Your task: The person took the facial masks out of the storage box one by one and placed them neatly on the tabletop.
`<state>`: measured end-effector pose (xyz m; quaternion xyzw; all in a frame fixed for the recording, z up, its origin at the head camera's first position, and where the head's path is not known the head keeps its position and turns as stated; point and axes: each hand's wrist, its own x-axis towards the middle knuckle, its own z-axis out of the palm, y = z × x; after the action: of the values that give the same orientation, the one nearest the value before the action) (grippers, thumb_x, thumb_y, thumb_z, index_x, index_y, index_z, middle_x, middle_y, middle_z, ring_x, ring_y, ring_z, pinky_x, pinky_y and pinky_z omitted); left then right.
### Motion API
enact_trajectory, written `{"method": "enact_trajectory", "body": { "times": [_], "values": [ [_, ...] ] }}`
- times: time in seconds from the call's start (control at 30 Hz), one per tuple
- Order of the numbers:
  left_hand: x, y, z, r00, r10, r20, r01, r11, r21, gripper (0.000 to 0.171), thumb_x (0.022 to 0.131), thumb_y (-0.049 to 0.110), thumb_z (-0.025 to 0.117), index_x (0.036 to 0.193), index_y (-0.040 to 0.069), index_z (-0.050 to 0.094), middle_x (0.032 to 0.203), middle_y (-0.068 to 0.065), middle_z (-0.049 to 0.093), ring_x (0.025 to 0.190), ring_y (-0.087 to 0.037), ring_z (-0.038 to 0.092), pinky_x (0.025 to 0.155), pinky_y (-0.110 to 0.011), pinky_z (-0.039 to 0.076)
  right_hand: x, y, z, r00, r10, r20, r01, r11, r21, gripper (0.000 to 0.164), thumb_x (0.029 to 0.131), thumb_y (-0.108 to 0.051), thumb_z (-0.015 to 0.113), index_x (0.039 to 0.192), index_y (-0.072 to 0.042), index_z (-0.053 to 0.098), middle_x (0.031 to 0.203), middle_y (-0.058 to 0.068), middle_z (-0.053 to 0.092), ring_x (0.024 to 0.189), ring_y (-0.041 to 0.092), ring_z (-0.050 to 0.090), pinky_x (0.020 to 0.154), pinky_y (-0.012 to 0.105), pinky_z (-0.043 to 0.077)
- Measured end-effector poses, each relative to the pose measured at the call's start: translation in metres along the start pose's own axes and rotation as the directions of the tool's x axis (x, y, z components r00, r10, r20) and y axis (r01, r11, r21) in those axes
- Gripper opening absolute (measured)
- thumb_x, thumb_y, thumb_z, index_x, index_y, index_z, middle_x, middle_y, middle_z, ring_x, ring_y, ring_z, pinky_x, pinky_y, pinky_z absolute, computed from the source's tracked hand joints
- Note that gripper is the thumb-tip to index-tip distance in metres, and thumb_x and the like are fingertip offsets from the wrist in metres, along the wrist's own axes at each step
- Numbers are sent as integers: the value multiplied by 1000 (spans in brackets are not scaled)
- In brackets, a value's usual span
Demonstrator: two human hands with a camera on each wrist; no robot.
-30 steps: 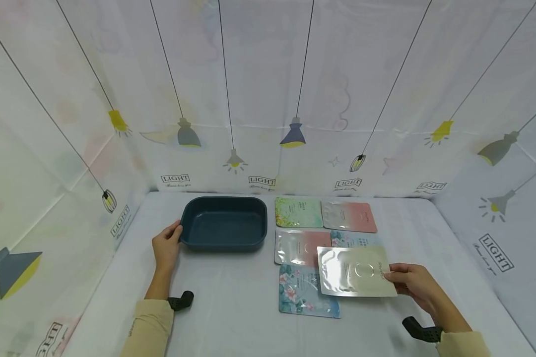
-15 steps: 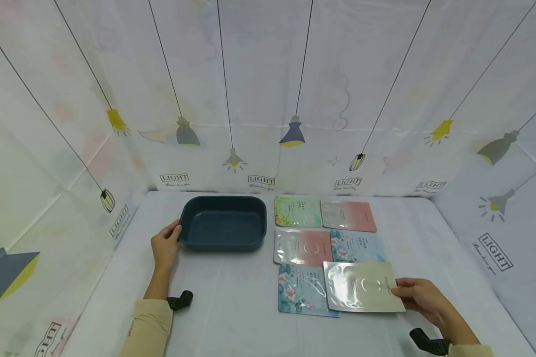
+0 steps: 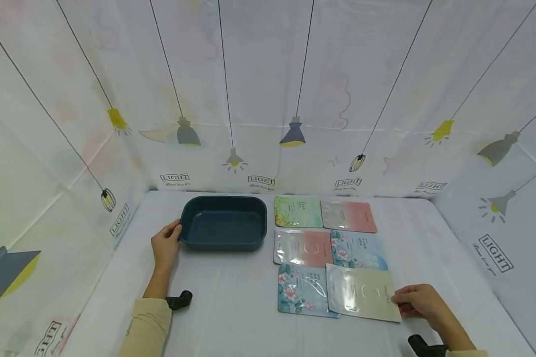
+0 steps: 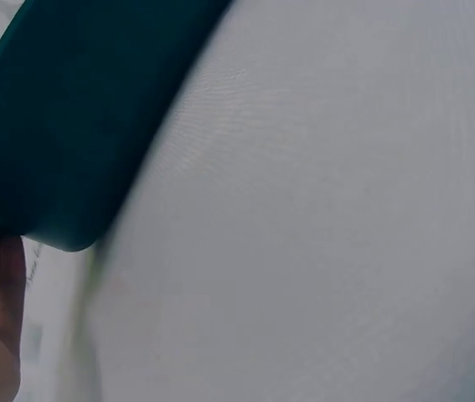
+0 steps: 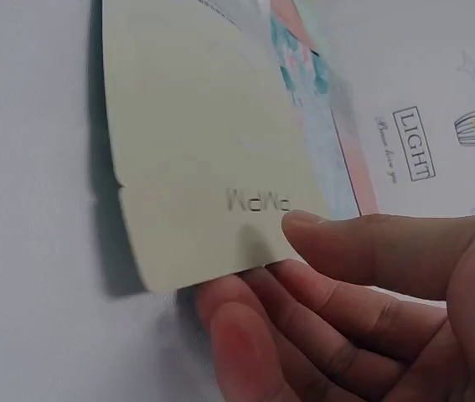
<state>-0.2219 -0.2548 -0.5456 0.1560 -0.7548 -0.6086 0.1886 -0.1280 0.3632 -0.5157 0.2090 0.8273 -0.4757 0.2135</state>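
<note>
My right hand (image 3: 422, 303) pinches the right edge of a pale gold sheet mask packet (image 3: 362, 293). In the right wrist view the thumb (image 5: 363, 247) is on top by the printed letters and the fingers (image 5: 245, 343) are underneath. The packet's left edge overlaps a blue floral packet (image 3: 301, 292), and its upper edge meets another blue floral packet (image 3: 362, 248). My left hand (image 3: 165, 245) holds the left rim of a dark teal rectangular dish (image 3: 223, 248). The left wrist view shows its fingertips against the end of the dish (image 4: 69, 126).
Behind lie a silver-pink packet (image 3: 301, 248), a green floral packet (image 3: 298, 212) and a second silver-pink packet (image 3: 350, 216), in rows right of the dish. A white cloth covers the table (image 3: 232, 307). Lamp-printed curtains (image 3: 259, 99) rise at its back and sides.
The right hand has brought the pale gold packet toward the front and slightly right, lowering it beside the front blue packet and uncovering the other blue one. The left hand and dish stay put.
</note>
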Motion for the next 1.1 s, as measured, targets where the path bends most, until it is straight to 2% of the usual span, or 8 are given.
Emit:
{"method": "enact_trajectory", "body": {
  "times": [0.17,0.27,0.47,0.57,0.67,0.83,0.97,1.1],
  "values": [
    [5,3,-2,999,-35,4,35,999,30,32,99,20,58,124,2,65,121,-18,66,83,3,59,67,-6,49,5,-10,-8,998,-29,-49,25,997,-70,29,90,-14,65,103,12,66,75,3,71,67,16,66,62,32,57],
    [8,4,-3,999,-46,-17,46,998,41,28,97,16,59,120,1,66,111,-16,67,81,-1,59,64,-7,48,10,-32,-20,990,-97,-104,85,990,-115,41,96,-22,59,114,14,59,81,7,70,71,16,65,63,30,57],
    [10,10,-6,998,-41,-50,46,995,91,28,94,11,59,118,0,67,106,-15,67,76,6,54,62,-6,45,16,-85,-34,951,-233,-204,201,965,-169,56,101,-37,50,129,12,51,100,18,69,76,14,67,65,23,57],
    [10,13,-5,998,-20,-56,28,988,149,29,94,11,58,119,0,66,112,-18,68,78,4,54,61,-5,43,19,-108,-34,924,-293,-245,257,951,-169,58,101,-40,48,130,11,52,106,23,68,77,14,68,66,21,57],
    [10,16,-2,998,19,-64,-4,973,233,32,94,12,56,122,2,65,118,-20,66,85,-8,59,61,-10,43,23,-126,-30,897,-352,-266,311,932,-184,59,101,-41,48,129,11,53,110,28,66,79,16,68,66,21,56],
    [12,26,4,991,109,-83,-79,948,308,34,92,11,52,124,3,64,123,-21,59,101,-31,62,75,-33,47,30,-145,-8,850,-411,-328,339,905,-256,53,101,-38,48,125,8,58,114,29,65,87,29,69,67,28,57],
    [12,38,10,977,196,-89,-157,932,328,32,92,10,55,121,1,65,125,-22,58,109,-36,58,89,-49,46,34,-159,17,782,-475,-403,360,873,-329,44,100,-31,51,120,6,63,111,27,67,91,36,66,67,36,55],
    [12,55,20,956,286,-68,-250,911,328,30,93,12,58,121,1,64,129,-21,57,118,-37,52,98,-53,41,36,-175,38,720,-540,-435,394,835,-385,41,100,-31,51,117,4,65,109,25,67,93,37,63,71,43,52]
  ]
}}
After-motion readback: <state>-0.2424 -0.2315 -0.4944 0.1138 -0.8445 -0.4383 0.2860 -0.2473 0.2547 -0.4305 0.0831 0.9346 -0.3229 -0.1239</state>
